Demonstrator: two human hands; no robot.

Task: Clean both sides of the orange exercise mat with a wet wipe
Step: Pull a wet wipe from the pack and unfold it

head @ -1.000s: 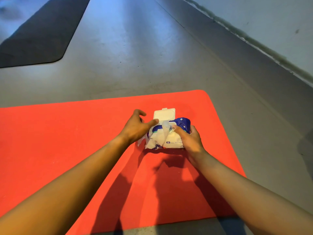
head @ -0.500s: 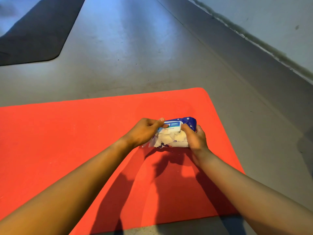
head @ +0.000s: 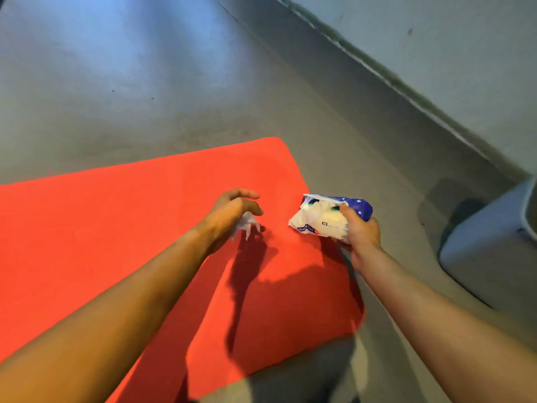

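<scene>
The orange exercise mat [head: 116, 228] lies flat on the grey floor and fills the lower left of the view. My left hand [head: 232, 210] hovers over the mat near its right end and holds a crumpled white wet wipe [head: 247, 225] under its curled fingers. My right hand [head: 360, 231] grips the blue and white wipe pack [head: 325, 219], lifted above the mat's right edge, with its lid closed.
A grey bin [head: 494, 245] stands on the floor at the right edge of the view. A pale wall [head: 436, 39] runs diagonally behind it. Grey floor [head: 116, 97] stretches beyond the mat.
The pack's lid was closed, then my right hand lifted the pack off the mat and carried it right. My left hand came away leftward with a wipe. The view swung right.
</scene>
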